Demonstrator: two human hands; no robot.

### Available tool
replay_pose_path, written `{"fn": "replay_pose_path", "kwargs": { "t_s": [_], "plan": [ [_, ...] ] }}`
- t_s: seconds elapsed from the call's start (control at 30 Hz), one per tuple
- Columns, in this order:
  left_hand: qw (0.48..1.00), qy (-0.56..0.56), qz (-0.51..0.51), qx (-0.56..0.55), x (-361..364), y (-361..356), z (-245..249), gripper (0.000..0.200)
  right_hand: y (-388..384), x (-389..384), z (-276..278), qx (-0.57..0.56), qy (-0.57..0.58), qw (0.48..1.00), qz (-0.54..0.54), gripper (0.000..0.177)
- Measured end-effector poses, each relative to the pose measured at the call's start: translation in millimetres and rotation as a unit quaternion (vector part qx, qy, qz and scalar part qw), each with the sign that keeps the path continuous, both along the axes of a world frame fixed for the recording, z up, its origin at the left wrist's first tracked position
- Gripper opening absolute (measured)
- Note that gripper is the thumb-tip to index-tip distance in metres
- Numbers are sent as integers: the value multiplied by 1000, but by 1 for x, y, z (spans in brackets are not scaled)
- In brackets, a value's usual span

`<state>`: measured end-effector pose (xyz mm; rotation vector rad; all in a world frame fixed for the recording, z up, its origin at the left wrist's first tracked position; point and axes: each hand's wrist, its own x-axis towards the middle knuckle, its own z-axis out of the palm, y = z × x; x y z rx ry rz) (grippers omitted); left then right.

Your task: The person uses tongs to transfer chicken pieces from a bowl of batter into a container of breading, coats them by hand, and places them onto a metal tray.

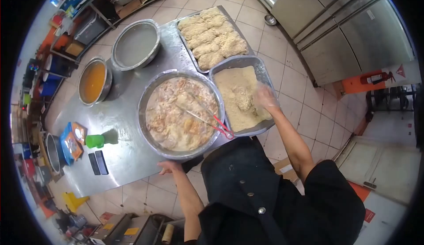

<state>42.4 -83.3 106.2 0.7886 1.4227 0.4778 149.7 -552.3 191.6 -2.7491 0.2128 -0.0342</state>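
Press the crumbs (pixel 234 77) evenly over the coated piece (pixel 242 98) in the tub (pixel 261 70) at right, using a light right hand (pixel 266 98) — too blurred to tell spread from pinched fingers — with the left hand (pixel 170 167) loosely spread by the counter's (pixel 128 165) near edge.

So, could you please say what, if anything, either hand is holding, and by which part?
Nothing shows in the left hand by the table; for the right hand, blurred over the tub, I cannot tell.
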Motion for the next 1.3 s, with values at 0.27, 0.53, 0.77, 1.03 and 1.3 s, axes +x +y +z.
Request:
{"fn": "replay_pose_path", "kwargs": {
  "t_s": [0.27,0.53,0.77,1.03,1.3],
  "plan": [
    [947,262,16,186,9,3,-38,81,-10,-16,-30,285,206,902,-252,49],
    [907,350,8,234,4,6,-44,79,2,10,0,236,221,939,-113,59],
    [894,377,14,242,8,7,-52,77,49,21,5,70,121,990,-11,75],
    [885,400,16,239,10,10,-58,75,54,32,13,5,58,997,-57,82],
    [872,422,33,247,9,14,-65,73,55,14,16,-32,108,993,26,74]
  ]
}}
